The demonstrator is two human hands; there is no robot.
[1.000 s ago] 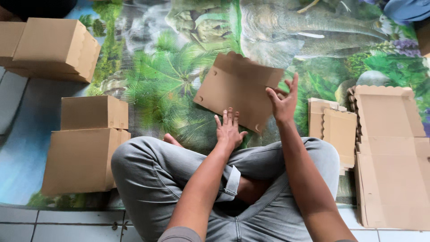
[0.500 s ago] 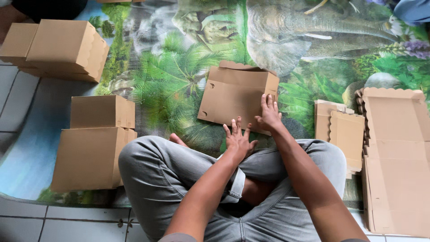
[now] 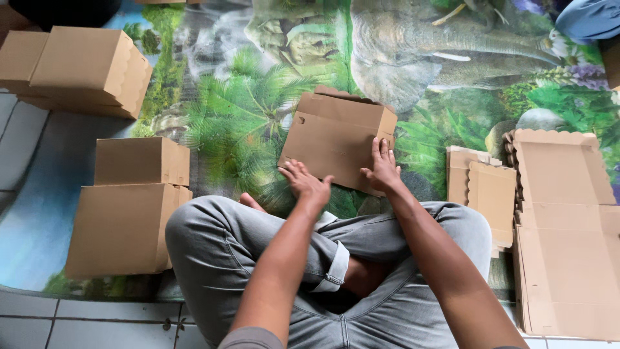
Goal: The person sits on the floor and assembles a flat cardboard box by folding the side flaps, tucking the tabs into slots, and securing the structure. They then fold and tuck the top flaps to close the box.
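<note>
Head view, looking down: a jungle-print mat (image 3: 258, 123) with an elephant and palm fronds covers the floor, and a person sits cross-legged at its near edge in grey trousers (image 3: 258, 258). To the right of the person's knees, a tall stack of flat scalloped-edge cardboard blanks (image 3: 562, 239) lies on the mat, with a smaller pile of folded blanks (image 3: 481, 194) just beside it on the knee side. To the left of the knees, two finished brown boxes (image 3: 129, 207) sit stacked, smaller on larger, and beyond them at the mat's far left corner lies another pair of closed boxes (image 3: 77, 68).

Straight ahead of the crossed legs, on the mat, rests the half-folded cardboard box (image 3: 332, 139), its long axis running left to right and tilted slightly, far edge raised into a wall, a small tab slot near its left side. The right hand (image 3: 384, 169) lies flat on the panel's near right corner, fingers spread and pressing, not closed around anything. The left hand (image 3: 307, 181) hovers open at the near left edge, fingertips touching or just short of the cardboard; which one cannot be told. Both hands sit on the box's near side, the right one farther onto it, so the box lies forward of both grips.
</note>
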